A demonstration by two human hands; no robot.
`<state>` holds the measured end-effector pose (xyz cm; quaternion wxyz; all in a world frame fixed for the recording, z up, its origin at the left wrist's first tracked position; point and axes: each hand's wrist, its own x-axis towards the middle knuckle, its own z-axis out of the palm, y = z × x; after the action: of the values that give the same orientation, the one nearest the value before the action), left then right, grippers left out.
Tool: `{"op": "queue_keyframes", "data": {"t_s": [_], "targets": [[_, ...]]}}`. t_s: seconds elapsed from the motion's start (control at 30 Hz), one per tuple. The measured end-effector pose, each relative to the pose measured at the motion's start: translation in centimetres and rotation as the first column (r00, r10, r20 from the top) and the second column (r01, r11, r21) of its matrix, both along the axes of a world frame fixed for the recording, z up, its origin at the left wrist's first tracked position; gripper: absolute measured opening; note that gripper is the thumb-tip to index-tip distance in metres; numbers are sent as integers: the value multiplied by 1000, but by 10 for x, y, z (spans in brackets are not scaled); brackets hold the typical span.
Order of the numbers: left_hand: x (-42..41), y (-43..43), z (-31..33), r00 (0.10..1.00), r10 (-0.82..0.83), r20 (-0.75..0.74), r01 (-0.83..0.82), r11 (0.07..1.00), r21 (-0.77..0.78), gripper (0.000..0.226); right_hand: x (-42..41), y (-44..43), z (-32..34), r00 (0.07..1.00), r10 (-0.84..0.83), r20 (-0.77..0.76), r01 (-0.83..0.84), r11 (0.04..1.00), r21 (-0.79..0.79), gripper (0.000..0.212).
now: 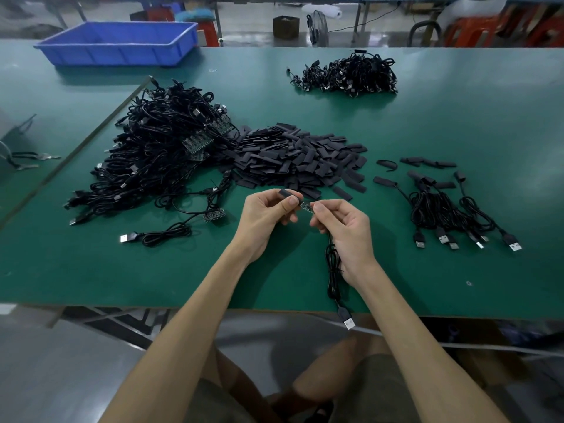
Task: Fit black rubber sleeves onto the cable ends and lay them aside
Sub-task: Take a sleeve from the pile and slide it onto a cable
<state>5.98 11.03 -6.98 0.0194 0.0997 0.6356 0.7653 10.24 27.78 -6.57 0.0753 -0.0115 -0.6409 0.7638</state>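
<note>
My left hand (268,213) pinches a black rubber sleeve (288,194) above the green table (427,123). My right hand (343,227) pinches the small circuit-board end (306,206) of a black cable (332,264), right beside the sleeve's mouth. The cable hangs down past my right wrist, and its USB plug (348,319) dangles over the table's front edge. A heap of loose sleeves (299,157) lies just beyond my hands. A big tangle of cables (161,148) sits to the left. Several sleeved cables (448,206) lie to the right.
A second cable pile (351,74) lies at the far right of the table. A blue plastic bin (122,42) stands at the back left. A loose cable (171,230) lies at the front left. Bare green mat lies between my hands and the front edge.
</note>
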Motion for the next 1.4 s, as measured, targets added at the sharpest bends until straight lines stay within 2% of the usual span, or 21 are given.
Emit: {"op": "queue_keyframes", "data": {"t_s": [0.17, 0.4, 0.8, 1.0, 1.2, 1.4], "targets": [[0, 2, 0, 1000, 17, -15, -18, 999, -32, 11, 0, 0, 0, 1000, -13, -14, 14, 1000, 16, 5], [3, -1, 5, 997, -76, 20, 76, 997, 22, 21, -1, 1, 1, 1000, -3, 19, 3, 999, -37, 8], [3, 1, 6, 997, -73, 3, 73, 997, -5, 22, -1, 1, 1, 999, -45, 15, 46, 997, -62, 4], [3, 1, 4, 993, -105, -48, 100, 990, -97, 11, 0, 0, 0, 1000, 9, -18, -9, 1000, 7, 5], [3, 0, 5, 997, -74, -17, 73, 997, -7, 11, 0, -1, 3, 995, 98, 0, -98, 995, -5, 11], [3, 0, 3, 998, -64, -20, 64, 998, -17, 6, 0, 0, 4, 991, 131, 15, -131, 991, -22, 10]]}}
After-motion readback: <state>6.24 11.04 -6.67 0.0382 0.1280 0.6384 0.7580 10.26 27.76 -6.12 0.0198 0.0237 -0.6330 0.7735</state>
